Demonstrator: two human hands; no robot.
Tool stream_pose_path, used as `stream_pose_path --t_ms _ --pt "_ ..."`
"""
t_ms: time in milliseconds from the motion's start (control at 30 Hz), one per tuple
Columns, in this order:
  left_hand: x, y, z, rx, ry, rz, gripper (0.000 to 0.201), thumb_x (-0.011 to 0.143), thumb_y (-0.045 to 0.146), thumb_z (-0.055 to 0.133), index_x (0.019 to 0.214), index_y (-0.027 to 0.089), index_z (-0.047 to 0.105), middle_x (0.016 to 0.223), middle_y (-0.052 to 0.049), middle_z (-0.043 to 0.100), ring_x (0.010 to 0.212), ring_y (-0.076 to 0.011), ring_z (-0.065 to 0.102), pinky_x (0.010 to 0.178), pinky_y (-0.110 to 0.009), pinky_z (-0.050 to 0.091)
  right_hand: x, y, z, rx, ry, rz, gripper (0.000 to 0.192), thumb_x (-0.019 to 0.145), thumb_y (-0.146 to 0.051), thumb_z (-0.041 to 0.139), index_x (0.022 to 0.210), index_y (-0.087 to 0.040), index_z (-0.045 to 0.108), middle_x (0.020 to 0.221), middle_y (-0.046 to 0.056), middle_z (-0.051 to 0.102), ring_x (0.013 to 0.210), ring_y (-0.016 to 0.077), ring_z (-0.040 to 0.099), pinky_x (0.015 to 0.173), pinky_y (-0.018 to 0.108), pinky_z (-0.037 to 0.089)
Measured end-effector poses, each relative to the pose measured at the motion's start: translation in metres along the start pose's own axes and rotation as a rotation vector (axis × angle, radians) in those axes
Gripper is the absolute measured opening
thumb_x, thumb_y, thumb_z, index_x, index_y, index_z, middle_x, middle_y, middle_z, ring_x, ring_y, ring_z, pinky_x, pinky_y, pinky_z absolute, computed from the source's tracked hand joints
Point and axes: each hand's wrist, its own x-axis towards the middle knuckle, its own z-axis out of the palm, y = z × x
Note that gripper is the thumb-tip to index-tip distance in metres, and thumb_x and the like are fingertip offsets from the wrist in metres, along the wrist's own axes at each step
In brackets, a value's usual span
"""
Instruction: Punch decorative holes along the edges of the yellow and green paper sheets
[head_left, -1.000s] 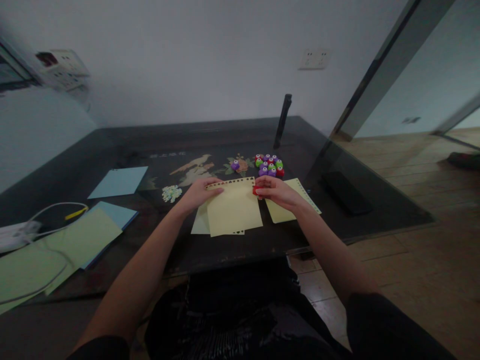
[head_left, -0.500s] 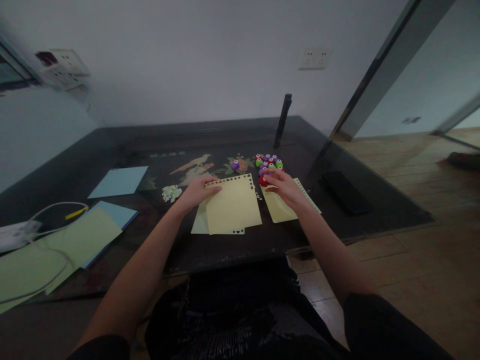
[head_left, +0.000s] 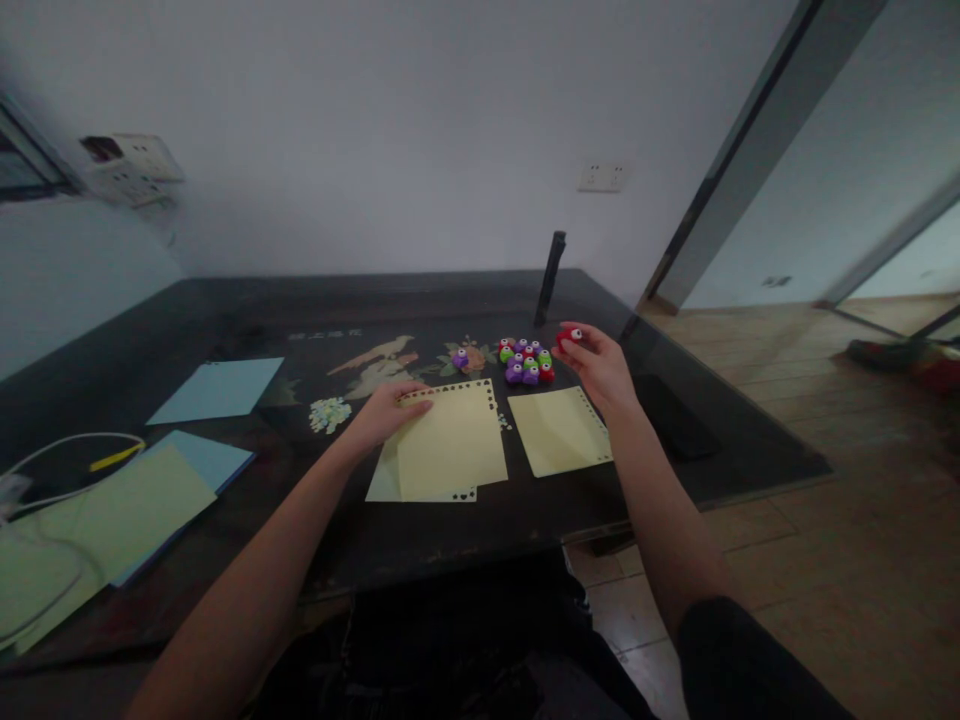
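Note:
At the upper left corner of a cream sheet of paper (head_left: pixel 454 445), my left hand (head_left: pixel 388 412) is closed, thumb on top. Small shaped holes run along that sheet's top and right edges. Under it lies a paler sheet (head_left: pixel 381 480) with a few punched shapes at its lower right corner. A red craft punch (head_left: pixel 568 338) is between the thumb and fingers of my right hand (head_left: pixel 606 372), raised right of a cluster of red, purple and green craft punches (head_left: pixel 525 360). Below this hand is another cream sheet (head_left: pixel 559 430), with holes along its right edge.
Left of my left hand lies a heap of paper cutouts (head_left: pixel 328 414). A lone purple punch (head_left: pixel 460 358) sits behind the sheets. Blue paper (head_left: pixel 217 390), green paper (head_left: pixel 112 510) and a white cable are at left. A black upright post (head_left: pixel 550 280) and dark flat object (head_left: pixel 679 420) are at right.
My right hand has lifted the red craft punch from the cluster's front and carried it up and to the right. The left hand still holds the cream sheet. The camera view has shifted slightly.

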Motion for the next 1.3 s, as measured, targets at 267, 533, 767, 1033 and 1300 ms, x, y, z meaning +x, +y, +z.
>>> stream_pose_path --t_ms 267,533,767,1033,1300 --pt "0.001 0.0 -0.001 -0.03 -0.01 -0.026 0.034 0.075 0.039 0.061 0.096 0.015 0.07 0.09 -0.007 0.072 0.079 -0.0227 0.063 0.07 -0.033 0.05 0.022 0.041 -0.023 -0.978 0.134 0.047 0.025 0.073 -0.024 0.066 0.097 -0.017 0.071 0.092 0.01 0.071 0.087 0.0228 0.065 0.083 0.037 0.049" --pt "-0.001 0.003 0.002 -0.042 -0.006 -0.02 0.03 0.074 0.038 0.062 0.093 0.015 0.07 0.089 -0.007 0.071 0.078 -0.0216 0.062 0.068 -0.032 0.049 0.016 0.05 -0.023 -1.199 0.008 0.118 0.02 0.074 -0.019 0.066 0.092 -0.02 0.072 0.094 0.009 0.071 0.089 0.0224 0.064 0.081 0.032 0.047" --pt "0.0 0.003 0.003 -0.03 -0.05 -0.049 0.033 0.075 0.038 0.062 0.096 0.014 0.069 0.087 -0.007 0.069 0.079 -0.0214 0.061 0.069 -0.033 0.048 0.017 0.051 -0.018 -1.188 -0.021 0.119 0.027 0.076 -0.015 0.063 0.102 -0.016 0.069 0.103 0.013 0.068 0.097 0.0255 0.062 0.087 0.036 0.045" --pt "0.0 -0.003 0.004 -0.013 -0.055 -0.028 0.034 0.076 0.039 0.06 0.098 0.014 0.068 0.093 -0.008 0.07 0.081 -0.0217 0.062 0.073 -0.034 0.048 0.022 0.059 -0.02 -1.13 -0.017 0.068 0.032 0.078 -0.013 0.057 0.108 -0.013 0.067 0.108 0.014 0.063 0.095 0.0212 0.06 0.09 0.033 0.045" --pt "-0.001 0.001 0.003 0.019 -0.036 -0.014 0.032 0.077 0.038 0.06 0.097 0.015 0.069 0.096 -0.008 0.07 0.086 -0.0232 0.063 0.076 -0.035 0.048 0.025 0.063 -0.022 -1.038 -0.05 0.042 0.037 0.076 -0.008 0.053 0.111 -0.014 0.064 0.104 0.01 0.063 0.087 0.0179 0.06 0.087 0.033 0.046"
